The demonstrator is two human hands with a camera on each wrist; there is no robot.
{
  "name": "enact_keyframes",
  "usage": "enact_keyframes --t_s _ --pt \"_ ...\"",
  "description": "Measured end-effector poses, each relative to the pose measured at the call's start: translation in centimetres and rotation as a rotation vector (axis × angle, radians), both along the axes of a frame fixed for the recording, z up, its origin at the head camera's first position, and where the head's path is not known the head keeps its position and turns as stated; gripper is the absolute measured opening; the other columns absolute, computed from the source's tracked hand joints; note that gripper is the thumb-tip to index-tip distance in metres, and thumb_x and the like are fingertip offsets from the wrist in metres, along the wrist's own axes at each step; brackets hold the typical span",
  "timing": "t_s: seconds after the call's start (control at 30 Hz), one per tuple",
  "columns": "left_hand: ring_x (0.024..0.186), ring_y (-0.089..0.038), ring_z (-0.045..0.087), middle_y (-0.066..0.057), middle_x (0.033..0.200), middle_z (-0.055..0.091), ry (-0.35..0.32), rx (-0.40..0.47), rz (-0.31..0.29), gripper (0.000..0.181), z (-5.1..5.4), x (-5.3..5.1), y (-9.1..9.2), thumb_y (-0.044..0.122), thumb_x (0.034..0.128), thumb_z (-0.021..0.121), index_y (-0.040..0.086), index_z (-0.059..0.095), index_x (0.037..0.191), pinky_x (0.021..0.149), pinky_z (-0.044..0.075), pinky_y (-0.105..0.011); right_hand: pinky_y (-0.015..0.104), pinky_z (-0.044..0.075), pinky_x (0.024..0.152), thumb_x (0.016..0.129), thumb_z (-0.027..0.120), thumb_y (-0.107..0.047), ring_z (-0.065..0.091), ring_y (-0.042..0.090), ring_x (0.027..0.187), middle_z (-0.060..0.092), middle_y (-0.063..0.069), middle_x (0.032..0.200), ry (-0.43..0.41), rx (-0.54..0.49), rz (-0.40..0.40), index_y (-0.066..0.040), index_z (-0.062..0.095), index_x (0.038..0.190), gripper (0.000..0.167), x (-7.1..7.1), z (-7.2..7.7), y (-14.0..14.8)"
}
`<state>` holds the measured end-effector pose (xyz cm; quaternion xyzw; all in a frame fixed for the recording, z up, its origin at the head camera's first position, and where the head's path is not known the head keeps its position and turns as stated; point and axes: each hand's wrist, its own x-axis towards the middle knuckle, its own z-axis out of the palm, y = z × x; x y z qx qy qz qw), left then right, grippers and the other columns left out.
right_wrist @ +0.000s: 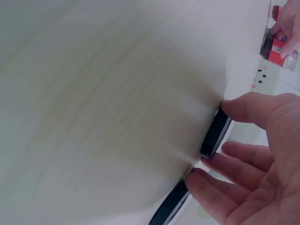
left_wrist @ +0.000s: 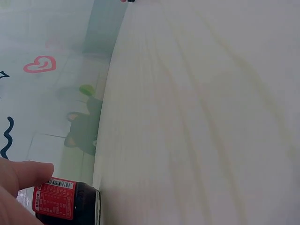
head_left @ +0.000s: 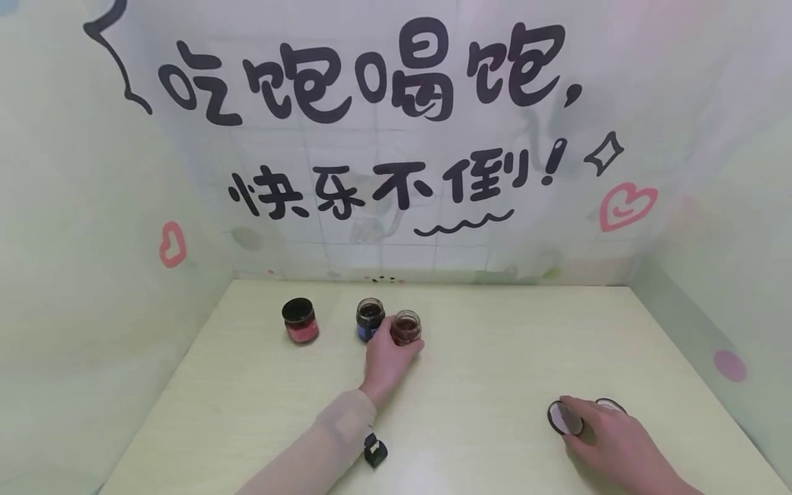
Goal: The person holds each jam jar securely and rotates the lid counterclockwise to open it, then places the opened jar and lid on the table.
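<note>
My left hand (head_left: 386, 361) holds an uncapped glass jar (head_left: 406, 326) of dark contents, thumb and fingers round its sides; a red label (left_wrist: 58, 199) shows in the left wrist view. Close at its left stands another uncapped jar (head_left: 370, 317) with a blue label. Toward the front right, my right hand (head_left: 609, 436) pinches a black jar lid (head_left: 565, 418) between thumb and fingers, pale inner side up, at the table surface. A second black lid (right_wrist: 169, 204) lies beside it, touched by other fingertips of that hand; in the head view the hand partly covers it.
A jar with a black lid on and a pink-red label (head_left: 301, 322) stands at the back left. A small black object (head_left: 375, 451) lies by the left sleeve. Printed cloth walls (head_left: 396, 254) enclose the pale table (head_left: 495, 357) at the back and sides.
</note>
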<state>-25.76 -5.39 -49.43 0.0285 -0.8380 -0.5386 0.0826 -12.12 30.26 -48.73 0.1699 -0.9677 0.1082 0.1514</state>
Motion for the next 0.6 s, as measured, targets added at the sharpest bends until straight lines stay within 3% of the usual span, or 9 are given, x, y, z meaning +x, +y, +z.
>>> enact_keyframes --t_s 0.3,0.6 --pt "0.115 -0.029 0.062 -0.012 0.123 0.067 0.005 0.017 -0.013 0.065 0.5 0.2 0.1 0.018 0.0766 0.087 0.006 0.056 0.132 0.101 0.046 -0.046 0.037 0.055 0.066 0.065 0.092 -0.022 0.066 0.012 0.082 0.072 -0.008 0.095 0.018 0.009 0.007 -0.016 0.072 0.113 0.053 0.2 0.1 0.4" --pt "0.121 -0.031 0.058 -0.016 0.131 0.061 -0.058 0.021 -0.033 0.078 1.0 1.0 -0.5 0.021 0.0779 0.086 0.004 0.047 0.143 0.103 0.044 -0.048 0.041 0.056 0.071 0.068 0.090 -0.022 0.067 0.017 0.092 0.071 -0.007 0.103 0.011 0.023 0.007 -0.017 0.072 0.115 0.051 0.6 0.1 0.4"
